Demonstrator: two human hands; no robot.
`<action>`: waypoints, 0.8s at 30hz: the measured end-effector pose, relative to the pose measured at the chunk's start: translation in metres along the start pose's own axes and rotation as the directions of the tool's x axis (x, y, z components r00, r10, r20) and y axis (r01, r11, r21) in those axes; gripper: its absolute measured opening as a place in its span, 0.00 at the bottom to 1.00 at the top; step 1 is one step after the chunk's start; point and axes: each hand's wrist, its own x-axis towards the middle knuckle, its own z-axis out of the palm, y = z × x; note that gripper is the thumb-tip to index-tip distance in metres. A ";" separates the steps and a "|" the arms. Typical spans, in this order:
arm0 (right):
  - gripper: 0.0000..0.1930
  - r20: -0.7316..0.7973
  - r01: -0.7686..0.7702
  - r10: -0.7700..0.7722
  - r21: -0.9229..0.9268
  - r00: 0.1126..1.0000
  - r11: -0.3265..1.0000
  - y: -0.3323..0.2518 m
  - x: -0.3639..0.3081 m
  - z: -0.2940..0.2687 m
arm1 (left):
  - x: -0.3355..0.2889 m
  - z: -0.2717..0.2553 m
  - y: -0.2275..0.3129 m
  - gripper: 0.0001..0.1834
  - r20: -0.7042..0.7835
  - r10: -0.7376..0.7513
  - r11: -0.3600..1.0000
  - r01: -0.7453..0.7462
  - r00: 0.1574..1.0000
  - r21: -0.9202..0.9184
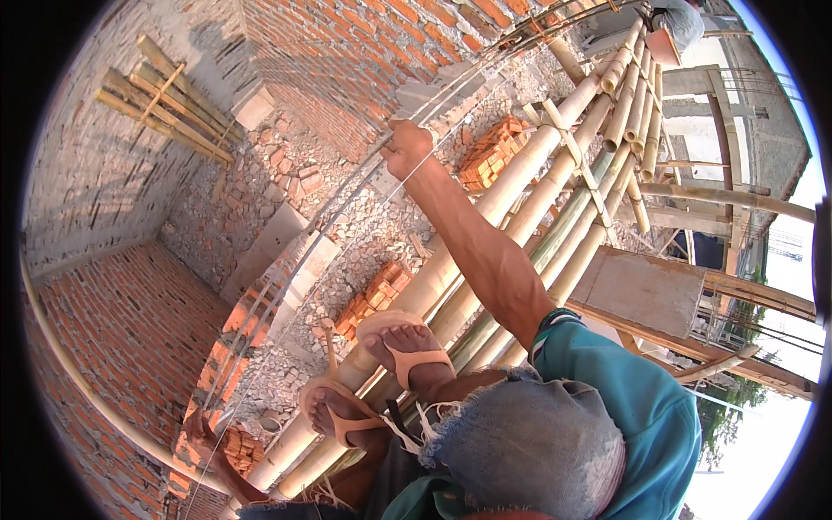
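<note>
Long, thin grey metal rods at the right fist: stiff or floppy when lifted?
Probably springy: the long, thin grey metal rods look slender for their length. Ends may sag or whip, since they extend well past the right hand.

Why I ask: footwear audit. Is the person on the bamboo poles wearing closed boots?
No, both feet wear open tan flip-flops, leaving the toes bare.

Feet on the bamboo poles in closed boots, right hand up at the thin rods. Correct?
Not quite: the footwear is wrong. The head view shows tan open sandals, toes bare, not closed boots. The rest stands: feet on the bamboo poles, right hand up at the thin rods.
</note>
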 end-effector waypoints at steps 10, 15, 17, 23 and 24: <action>0.20 -0.043 0.049 -0.049 -0.011 0.998 0.999 0.000 -0.019 0.008 | -0.001 -0.005 -0.006 0.10 0.027 0.018 1.000 -0.017 0.999 -0.016; 0.27 0.103 0.116 -0.115 -0.010 0.988 0.993 0.005 -0.018 0.009 | -0.006 -0.017 -0.008 0.10 0.063 0.036 0.999 -0.035 0.997 -0.025; 0.28 0.137 0.184 -0.179 -0.018 0.974 0.983 0.010 -0.016 0.007 | -0.004 -0.024 -0.001 0.10 0.087 0.051 0.998 -0.048 0.995 -0.036; 0.28 -0.050 0.378 -0.386 -0.124 0.921 0.918 0.030 0.001 -0.038 | 0.006 -0.031 0.024 0.12 0.232 -0.172 0.939 0.230 0.957 -0.254; 0.28 -0.024 0.273 -0.287 -0.244 0.958 0.930 0.029 0.007 -0.044 | 0.005 -0.030 0.025 0.13 0.162 -0.078 0.970 0.113 0.984 -0.217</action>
